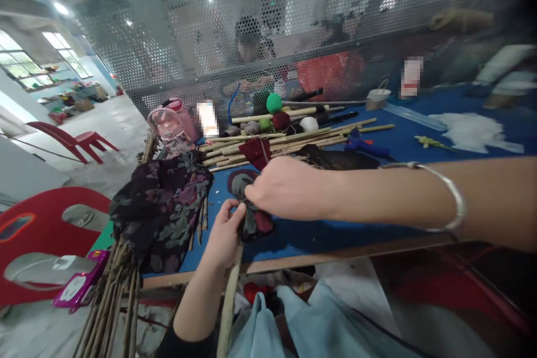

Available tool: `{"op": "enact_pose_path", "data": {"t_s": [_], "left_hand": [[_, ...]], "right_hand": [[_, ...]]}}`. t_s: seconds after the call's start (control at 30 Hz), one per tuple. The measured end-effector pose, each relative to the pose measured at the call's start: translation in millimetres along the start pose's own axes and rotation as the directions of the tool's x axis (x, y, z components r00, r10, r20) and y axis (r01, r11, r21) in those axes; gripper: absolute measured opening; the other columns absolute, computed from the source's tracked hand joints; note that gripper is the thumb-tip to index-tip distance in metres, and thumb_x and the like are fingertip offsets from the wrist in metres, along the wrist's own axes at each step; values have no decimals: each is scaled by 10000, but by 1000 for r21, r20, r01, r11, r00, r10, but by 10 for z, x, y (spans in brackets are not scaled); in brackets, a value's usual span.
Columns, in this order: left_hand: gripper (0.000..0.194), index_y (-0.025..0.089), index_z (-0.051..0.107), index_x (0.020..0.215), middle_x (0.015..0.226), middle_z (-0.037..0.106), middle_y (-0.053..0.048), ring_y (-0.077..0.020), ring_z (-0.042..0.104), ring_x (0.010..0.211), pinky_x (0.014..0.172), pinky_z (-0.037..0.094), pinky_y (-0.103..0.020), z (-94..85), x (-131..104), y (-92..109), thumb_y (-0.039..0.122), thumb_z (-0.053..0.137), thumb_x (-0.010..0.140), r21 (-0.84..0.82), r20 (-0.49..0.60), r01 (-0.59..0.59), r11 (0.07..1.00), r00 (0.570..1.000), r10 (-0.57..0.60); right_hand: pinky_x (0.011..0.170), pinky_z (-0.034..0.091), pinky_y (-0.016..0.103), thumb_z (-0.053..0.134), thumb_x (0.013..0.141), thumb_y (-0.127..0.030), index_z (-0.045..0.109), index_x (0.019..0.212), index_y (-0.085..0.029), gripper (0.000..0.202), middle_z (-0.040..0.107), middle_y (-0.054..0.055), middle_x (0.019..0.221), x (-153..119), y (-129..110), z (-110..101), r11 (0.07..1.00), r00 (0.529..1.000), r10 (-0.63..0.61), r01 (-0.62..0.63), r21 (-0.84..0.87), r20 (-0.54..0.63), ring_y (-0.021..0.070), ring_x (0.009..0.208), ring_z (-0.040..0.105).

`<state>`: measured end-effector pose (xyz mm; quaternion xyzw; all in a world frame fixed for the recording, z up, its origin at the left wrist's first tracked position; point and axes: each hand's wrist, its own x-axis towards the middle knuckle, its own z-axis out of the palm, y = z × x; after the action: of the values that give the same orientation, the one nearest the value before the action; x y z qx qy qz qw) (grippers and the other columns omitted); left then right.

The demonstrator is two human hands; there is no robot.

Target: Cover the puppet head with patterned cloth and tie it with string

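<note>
A bundle of dark grey-green and maroon cloth point(257, 226), rounded at its upper end, sits over the front of the blue table at the top of a pale wooden stick point(229, 305). The stick slants down toward my lap. My left hand point(226, 230) is closed around the bundle's narrow middle, thumb and forefinger pinched there. Just above it, my right hand point(285, 187) is closed with the fingertips at the same spot. A thin string seems to run between the two hands. The right fingers hide part of the cloth.
Sticks point(226, 151) and yarn balls point(281, 121) lie along the back, before a perforated metal screen point(188, 39). Dark floral cloth point(168, 201) covers the table's left end, near bundled twigs point(113, 296). A blue glue gun point(364, 144) lies right. People sit behind the screen.
</note>
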<state>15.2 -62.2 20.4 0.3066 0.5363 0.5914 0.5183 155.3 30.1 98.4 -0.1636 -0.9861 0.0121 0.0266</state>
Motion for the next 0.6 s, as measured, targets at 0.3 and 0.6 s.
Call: {"op": "enact_pose_path", "data": {"t_s": [0.3,0.6], "left_hand": [[294,214,454,801,543,526,92,-55,445,399,430,365,-156,-95,-134,123,403,668,727,-175,-28,36,984,999,-42],[267,207,565,858,608,565,38,-87,531,492,527,434,-204,15,-309,65,365,709,699,-210,227,106,972,972,-57]], "right_hand": [[598,339,236,384,907,-285,638,819,-185,287,656,29,678,-465,26,88,909,946,287,-220,354,-150,138,605,574],[651,401,222,427,839,-246,663,762,-125,277,666,18,733,-419,360,558,727,965,256,-154,669,-55,148,683,576]]}}
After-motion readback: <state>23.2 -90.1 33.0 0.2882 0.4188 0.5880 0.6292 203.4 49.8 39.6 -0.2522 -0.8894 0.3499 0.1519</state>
